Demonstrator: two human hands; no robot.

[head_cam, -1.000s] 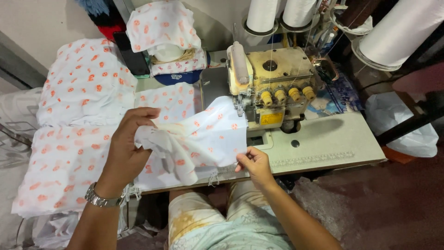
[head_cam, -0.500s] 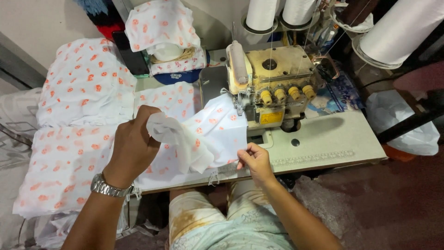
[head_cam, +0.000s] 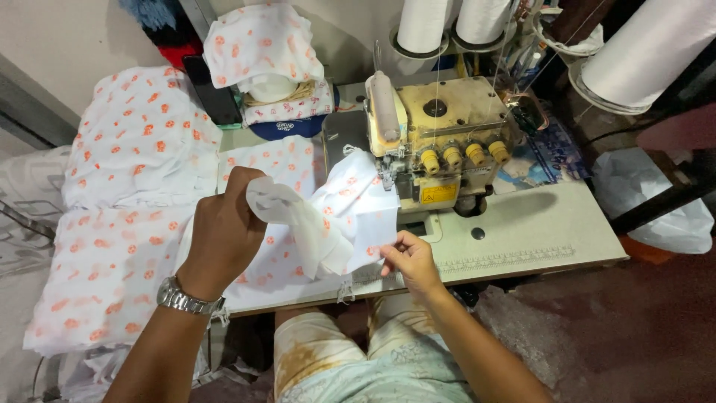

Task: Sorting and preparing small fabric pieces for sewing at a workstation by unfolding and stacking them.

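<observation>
A small yellow rectangular label [head_cam: 438, 194] sits low on the front of the cream overlock sewing machine [head_cam: 440, 142], under four yellow knobs. The left hand [head_cam: 224, 231] is closed around a bunched fold of white cotton cloth printed with orange dots [head_cam: 335, 220], lifted above the pale table [head_cam: 522, 231]. The right hand [head_cam: 409, 257] pinches the cloth's lower edge (thumb and fingers together) just before the machine. More dotted fabric [head_cam: 134, 149] lies stacked on the left.
</observation>
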